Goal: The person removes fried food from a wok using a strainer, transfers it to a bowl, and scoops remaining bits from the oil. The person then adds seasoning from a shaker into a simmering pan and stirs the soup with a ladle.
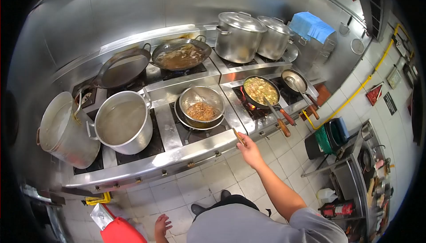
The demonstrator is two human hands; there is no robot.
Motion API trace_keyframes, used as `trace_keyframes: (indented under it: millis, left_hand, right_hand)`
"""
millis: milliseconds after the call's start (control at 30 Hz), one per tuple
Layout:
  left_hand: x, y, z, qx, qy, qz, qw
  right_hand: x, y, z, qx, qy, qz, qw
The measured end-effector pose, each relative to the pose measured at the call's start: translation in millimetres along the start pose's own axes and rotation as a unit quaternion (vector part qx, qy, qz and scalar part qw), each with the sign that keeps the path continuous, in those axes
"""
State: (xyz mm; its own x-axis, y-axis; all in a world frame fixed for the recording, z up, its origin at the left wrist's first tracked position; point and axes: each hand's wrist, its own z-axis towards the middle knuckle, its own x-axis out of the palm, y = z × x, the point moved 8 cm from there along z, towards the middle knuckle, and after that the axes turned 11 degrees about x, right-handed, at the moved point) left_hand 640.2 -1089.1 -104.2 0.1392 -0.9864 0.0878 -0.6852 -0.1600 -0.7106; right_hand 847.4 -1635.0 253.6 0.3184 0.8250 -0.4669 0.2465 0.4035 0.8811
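Observation:
My right hand (250, 150) is in front of the stove's edge, closed around a thin, brownish, stick-like object (238, 136) whose kind I cannot make out. Low at the bottom, my left hand (163, 225) hangs with fingers loosely bent and apart, holding nothing. Nearest to the right hand on the stove is a metal strainer bowl (210, 93) with browned chopped food (201, 111) in it, set over a wider pan. To its right, a frying pan (276, 93) of diced food sits over a flame, with a wooden-handled utensil (278, 119) resting in it.
Two large pots (120, 117) (66, 129) stand at the left. Behind are two woks (125, 72) (181, 55), one with brown liquid, and two lidded stockpots (239, 38) (274, 36). A smaller pan (293, 81) is at right. A shelf unit (350, 172) stands along the right wall.

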Motion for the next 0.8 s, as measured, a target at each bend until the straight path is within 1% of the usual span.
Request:
trace_keyframes:
  millis: [33,67,100,167,200,267,300,367,400,467,500,567,633,667,733,767,800]
  left_hand:
    - [8.3,4.9,-2.1,-0.007,0.015,0.003,1.000]
    - [16.4,10.8,-5.3,-0.013,0.029,0.006,0.999]
    - [21.7,15.7,-8.1,-0.013,0.022,0.001,1.000]
    - [39.1,31.7,-13.8,-0.044,0.038,0.018,0.998]
    - [46.6,37.4,-17.1,-0.047,0.042,0.023,0.998]
    - [60.7,50.0,-28.4,-0.053,0.043,0.017,0.998]
    - [67.6,55.2,-34.5,-0.059,0.044,0.011,0.997]
    - [77.7,73.7,-45.0,-0.073,0.051,0.010,0.996]
    - [78.8,85.0,-50.9,-0.084,0.045,0.016,0.995]
    - [83.0,100.0,-63.6,-0.092,0.037,0.025,0.995]
    - [88.5,109.8,-73.7,-0.109,0.046,0.066,0.991]
    - [108.8,122.0,-87.0,-0.128,0.062,0.131,0.981]
    - [139.8,129.6,-99.8,-0.109,0.090,0.169,0.975]
    - [157.7,134.3,-105.7,-0.098,0.102,0.185,0.972]
    - [194.1,138.9,-116.3,-0.075,0.115,0.206,0.969]
    - [214.1,141.1,-120.1,-0.063,0.120,0.215,0.967]
    - [235.2,139.4,-124.6,-0.048,0.125,0.221,0.966]
  right_hand:
    - [10.2,-3.7,-5.9,0.128,0.076,0.171,0.974]
    - [14.3,10.7,-16.8,0.199,0.111,0.216,0.949]
    - [20.6,14.9,-14.2,0.198,0.119,0.215,0.949]
    - [40.1,15.6,-13.5,0.245,0.180,0.256,0.918]
    - [44.6,13.8,-7.8,0.246,0.181,0.255,0.917]
    - [63.6,8.6,-0.5,0.283,0.266,0.340,0.857]
    - [63.3,10.1,2.0,0.285,0.256,0.341,0.858]
    - [64.2,17.7,3.0,0.270,0.304,0.390,0.826]
    - [53.4,7.1,5.0,0.270,0.294,0.393,0.828]
    - [48.5,-23.4,5.2,0.289,0.327,0.426,0.792]
    - [38.4,-48.7,7.5,0.288,0.326,0.430,0.791]
    - [-6.6,-120.5,19.6,0.275,0.261,0.457,0.805]
    - [-59.0,-185.6,27.0,0.292,0.140,0.549,0.771]
    - [-80.6,-194.9,30.0,0.293,0.145,0.551,0.768]
    - [-131.5,-185.4,39.0,0.235,0.126,0.665,0.698]
    - [-147.2,-176.3,46.6,0.236,0.132,0.667,0.694]
    - [-162.7,-153.4,57.3,0.218,0.157,0.681,0.682]
